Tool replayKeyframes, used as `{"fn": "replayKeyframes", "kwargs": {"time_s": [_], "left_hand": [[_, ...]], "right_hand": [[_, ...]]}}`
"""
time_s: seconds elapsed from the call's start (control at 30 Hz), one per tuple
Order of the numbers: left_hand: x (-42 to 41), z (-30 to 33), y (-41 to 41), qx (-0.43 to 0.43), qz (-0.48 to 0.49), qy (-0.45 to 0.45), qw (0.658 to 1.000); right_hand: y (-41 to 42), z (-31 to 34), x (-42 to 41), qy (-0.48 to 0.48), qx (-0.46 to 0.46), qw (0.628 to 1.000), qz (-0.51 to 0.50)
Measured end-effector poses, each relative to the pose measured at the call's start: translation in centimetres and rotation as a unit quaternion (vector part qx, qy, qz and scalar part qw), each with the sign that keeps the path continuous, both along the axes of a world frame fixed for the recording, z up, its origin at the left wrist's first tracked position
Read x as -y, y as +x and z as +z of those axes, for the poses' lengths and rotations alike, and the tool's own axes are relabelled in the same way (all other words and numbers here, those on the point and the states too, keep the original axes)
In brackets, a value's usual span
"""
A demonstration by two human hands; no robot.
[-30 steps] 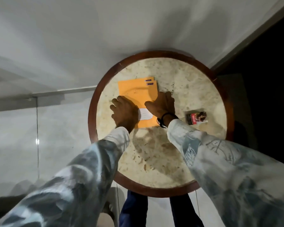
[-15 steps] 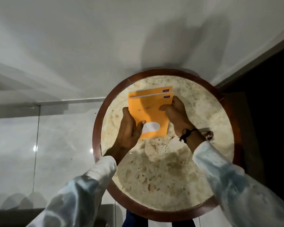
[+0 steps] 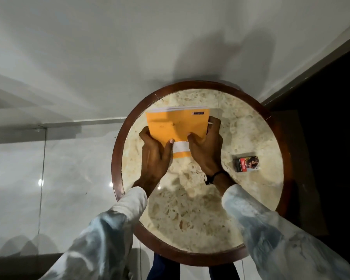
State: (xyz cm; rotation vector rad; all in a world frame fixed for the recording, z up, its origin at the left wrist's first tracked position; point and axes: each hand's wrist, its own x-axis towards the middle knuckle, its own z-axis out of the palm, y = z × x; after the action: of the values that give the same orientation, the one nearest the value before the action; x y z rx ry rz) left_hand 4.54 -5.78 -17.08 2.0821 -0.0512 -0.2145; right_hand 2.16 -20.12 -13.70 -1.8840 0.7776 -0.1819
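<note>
Nothing can be read. The orange booklet (image 3: 176,128) at mid frame bears a small dark label (image 3: 197,113) at its upper right corner and a white label (image 3: 181,147) near its lower edge, both illegible. Right of centre, the small pack (image 3: 246,163) carries blurred white print on red.

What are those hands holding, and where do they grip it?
Orange booklets, held together: the left hand grips their lower left edge, the right hand their right edge, thumbs on the front cover.

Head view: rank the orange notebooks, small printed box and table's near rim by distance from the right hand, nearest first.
1. orange notebooks: gripped by the right hand at their right edge.
2. small printed box: on the tabletop, to the right.
3. table's near rim: lowest in view.
</note>
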Motion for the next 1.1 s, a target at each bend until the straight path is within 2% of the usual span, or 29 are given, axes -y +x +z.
{"fn": "replayKeyframes", "kwargs": {"time_s": [0.13,0.27,0.37,0.7,1.0,1.1], "left_hand": [[1.5,0.3,1.2,-0.066,0.048,0.092,0.992],[3.0,0.5,2.3,-0.15,0.092,0.245,0.953],[3.2,0.0,2.0,-0.171,0.09,0.229,0.954],[3.7,0.3,1.5,-0.155,0.116,0.221,0.956],[3.7,0.6,1.8,-0.176,0.101,0.243,0.949],[3.5,0.7,2.0,-0.181,0.089,0.249,0.947]], "right_hand": [[1.5,-1.1,1.2,-0.044,-0.116,0.992,0.014],[3.0,-2.2,1.9,-0.074,-0.229,0.969,0.053],[3.6,-2.7,2.0,-0.106,-0.265,0.954,0.096],[4.0,-2.7,1.7,-0.165,-0.263,0.943,0.12],[3.6,-2.8,2.0,-0.177,-0.261,0.939,0.135],[3.5,-2.9,2.6,-0.142,-0.248,0.948,0.141]]}}
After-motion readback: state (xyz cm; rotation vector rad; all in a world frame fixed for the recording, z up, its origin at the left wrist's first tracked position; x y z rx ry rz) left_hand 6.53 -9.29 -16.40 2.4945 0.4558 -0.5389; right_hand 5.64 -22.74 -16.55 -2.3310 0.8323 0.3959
